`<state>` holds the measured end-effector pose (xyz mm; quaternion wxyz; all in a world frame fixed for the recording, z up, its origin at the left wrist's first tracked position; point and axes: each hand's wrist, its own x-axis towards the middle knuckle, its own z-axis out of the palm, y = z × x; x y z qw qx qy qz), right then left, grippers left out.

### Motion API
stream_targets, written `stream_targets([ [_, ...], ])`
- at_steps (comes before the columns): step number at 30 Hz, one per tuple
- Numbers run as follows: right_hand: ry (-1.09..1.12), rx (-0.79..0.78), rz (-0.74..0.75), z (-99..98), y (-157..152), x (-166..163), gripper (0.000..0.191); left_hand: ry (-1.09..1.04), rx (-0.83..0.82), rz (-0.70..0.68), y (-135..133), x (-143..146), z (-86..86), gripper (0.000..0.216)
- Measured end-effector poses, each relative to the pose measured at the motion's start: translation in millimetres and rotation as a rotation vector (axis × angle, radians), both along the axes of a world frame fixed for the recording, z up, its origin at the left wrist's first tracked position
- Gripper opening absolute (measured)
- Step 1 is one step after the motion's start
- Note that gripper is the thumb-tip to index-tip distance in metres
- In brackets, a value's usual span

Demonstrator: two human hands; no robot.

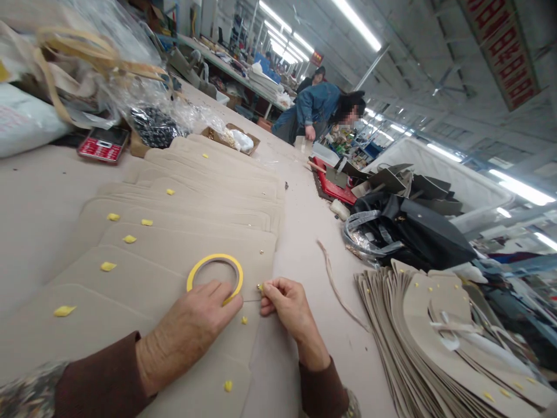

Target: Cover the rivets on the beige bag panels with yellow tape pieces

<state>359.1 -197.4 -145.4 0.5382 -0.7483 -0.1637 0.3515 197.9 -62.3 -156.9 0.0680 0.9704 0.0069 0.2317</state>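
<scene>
My left hand (pixel 194 325) is closed on a roll of yellow tape (pixel 214 257), above overlapping beige panels (pixel 174 229). To its right, the thumb and forefinger of my right hand (pixel 289 305) pinch a small piece of yellow tape (pixel 260 287) at the panel's right edge. A tiny metal stud (pixel 261 252) shows on the panel just above. Yellow tape bits stick to several panels, one tape bit (pixel 65 311) at the lower left and another tape bit (pixel 228 385) near the bottom edge. My right fingertips partly hide the pinched piece.
A stack of beige panels (pixel 391 325) stands at the right, below a black handbag (pixel 418 226). A thin strip (pixel 333 278) lies on the table. Behind are a red phone (pixel 103 145), plastic bags and a box of small parts (pixel 230 139). A co-worker (pixel 319 107) bends over the far end.
</scene>
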Motion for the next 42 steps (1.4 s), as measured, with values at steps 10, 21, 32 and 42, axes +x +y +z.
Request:
stream_targets([
  [10,-0.383,-0.192,0.081,-3.3,10.8,-7.2,0.020,0.067,0.007,0.013,-1.9,1.5,-6.2,0.015],
  [21,-0.394,-0.087,-0.007,-8.8,-2.8,-14.7,0.022,0.026,-0.012,0.051,2.7,1.8,-11.7,0.017],
  [32,-0.931,-0.261,0.156,-4.3,12.6,-16.8,0.015,-0.099,0.014,0.033,10.4,3.9,-2.7,0.022],
  [42,-0.671,-0.006,0.252,30.2,-15.7,-39.0,0.013,-0.249,-0.302,-0.129,14.8,-14.5,18.4,0.032],
])
